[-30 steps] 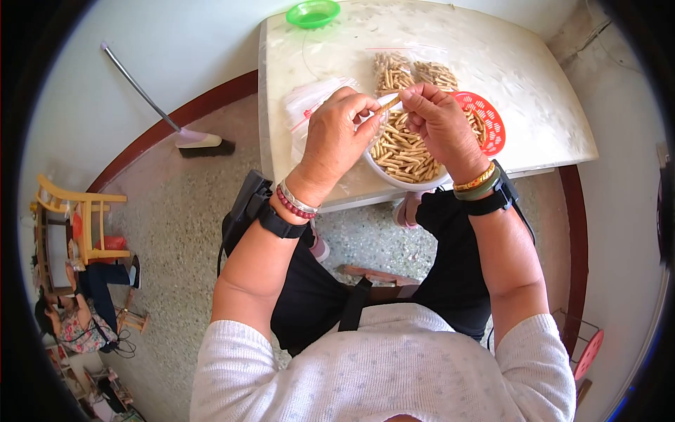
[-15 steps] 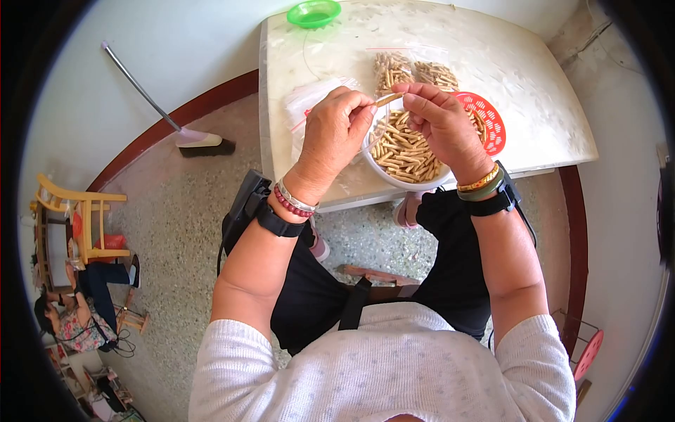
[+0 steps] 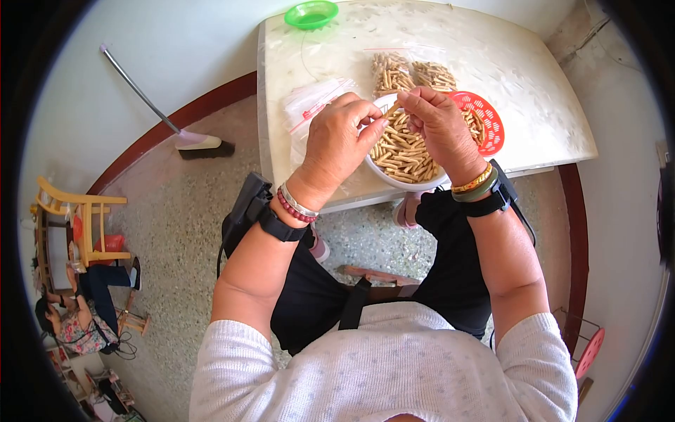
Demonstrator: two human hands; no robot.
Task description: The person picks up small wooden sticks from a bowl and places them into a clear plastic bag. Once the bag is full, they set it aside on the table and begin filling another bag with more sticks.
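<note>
A short tan stick-like piece [image 3: 391,110], perhaps a dried root, is pinched at one end by my left hand [image 3: 344,133] and at the other by my right hand [image 3: 441,126]. Both hands are closed, thumbs against fingertips, above the near edge of a white bowl [image 3: 394,184]. Many similar tan pieces [image 3: 406,156] fill that bowl. Partly behind my right hand lies a red perforated basket [image 3: 496,130] with more of the pieces in it. Just beyond my hands, two clear bags [image 3: 391,69] packed with such pieces rest on the table.
A green bowl [image 3: 311,15] stands at the far left of the pale table [image 3: 520,77]. Flat zip bags [image 3: 309,102] lie left of my hands. On the floor at left are a broom [image 3: 200,144] and a wooden chair [image 3: 91,218]; a person [image 3: 84,323] sits beyond.
The held piece has tilted from nearly level to steeper and dropped slightly. My left hand has shifted right and a little lower; my right hand stays close by.
</note>
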